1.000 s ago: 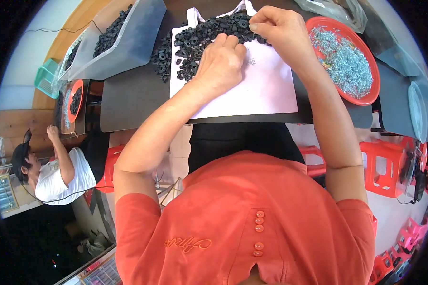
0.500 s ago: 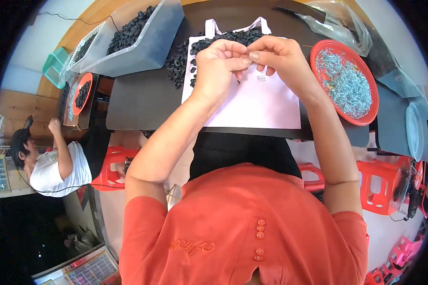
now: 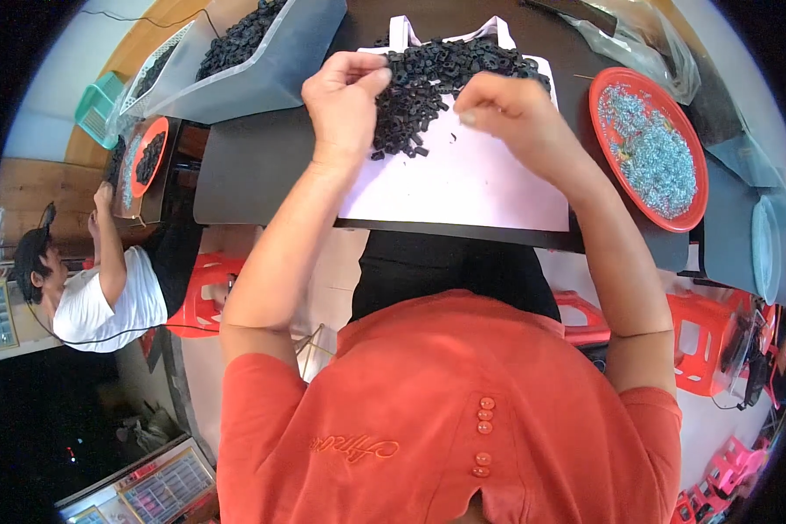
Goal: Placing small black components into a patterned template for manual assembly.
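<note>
Head view: my left hand (image 3: 345,92) and right hand (image 3: 506,109) pinch small black rings at the pile (image 3: 445,74), upper centre; most rings remain unsorted there.

Clear plastic bag (image 3: 650,44) at 1 o'clock on table's far edge, crumpled, transparent with grey sheen. Flat display case (image 3: 153,489) at 7 o'clock on floor, rows of small multicoloured packets, details too small.

A small assembly workshop: a counter (image 3: 262,166) with bins (image 3: 262,74) of black rings (image 3: 445,74), a tray of metal bits (image 3: 650,148), and a co-worker (image 3: 96,288) nearby.
</note>
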